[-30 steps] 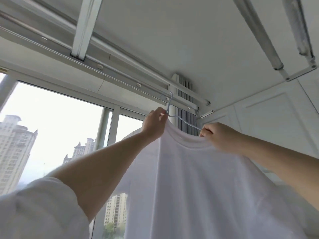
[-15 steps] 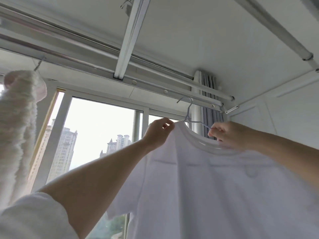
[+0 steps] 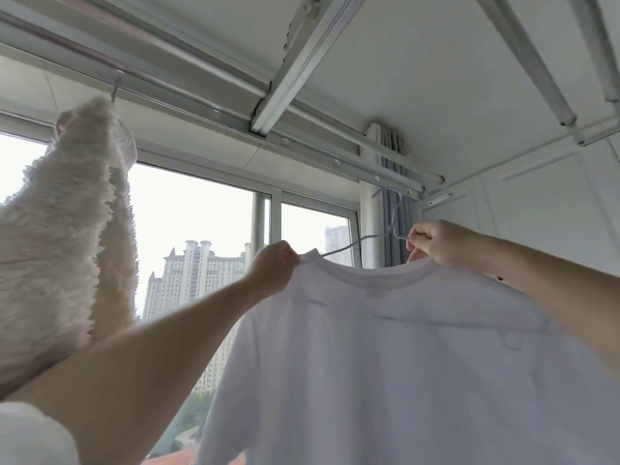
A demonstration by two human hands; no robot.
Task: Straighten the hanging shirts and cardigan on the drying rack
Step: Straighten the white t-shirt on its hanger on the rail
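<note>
Under the ceiling drying rack (image 3: 339, 147), the fluffy cardigan (image 3: 63, 236) has come into view by the window. Both hands, left hand (image 3: 276, 268) and right hand (image 3: 439, 245), stay closed, pinching the white shirt (image 3: 385, 364) collar on its hanger (image 3: 391, 226), now pulled level.

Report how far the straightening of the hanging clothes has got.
Looks done: the fluffy cardigan hangs from the rail, untouched. In hand: the white shirt, with the left hand pinching its collar and the right hand at the hanger. Left: seating the collar evenly. No other shirts show in this view.
</note>
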